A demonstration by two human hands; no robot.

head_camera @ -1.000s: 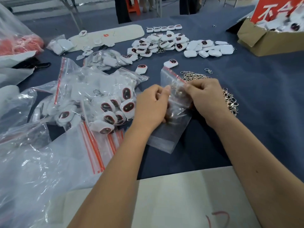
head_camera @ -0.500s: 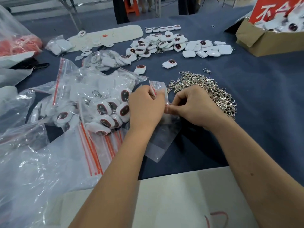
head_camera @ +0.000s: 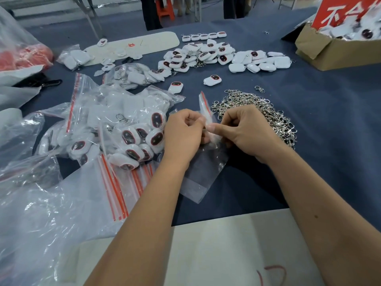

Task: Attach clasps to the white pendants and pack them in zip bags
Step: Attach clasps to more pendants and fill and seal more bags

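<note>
A small clear zip bag (head_camera: 203,174) with a red strip lies in the middle of the blue table. My left hand (head_camera: 183,135) and my right hand (head_camera: 245,131) both pinch its upper part, fingertips almost meeting. What the bag holds is hidden by my fingers. A pile of silver clasps (head_camera: 266,112) lies just behind my right hand. Loose white pendants (head_camera: 212,80) with dark red-rimmed ovals sit further back, and a large heap of them (head_camera: 198,56) lies beyond. Packed pendants in zip bags (head_camera: 132,139) are heaped left of my left hand.
Empty zip bags with red strips (head_camera: 121,195) lie at the lower left under large crumpled plastic (head_camera: 31,203). A cardboard box (head_camera: 338,50) of pendants stands at the far right. A white board (head_camera: 226,248) lies at the near edge.
Both hands have drawn closer together and a little toward me with the bag, whose top is now crumpled between the fingers. The clasp pile behind the right hand is more exposed.
</note>
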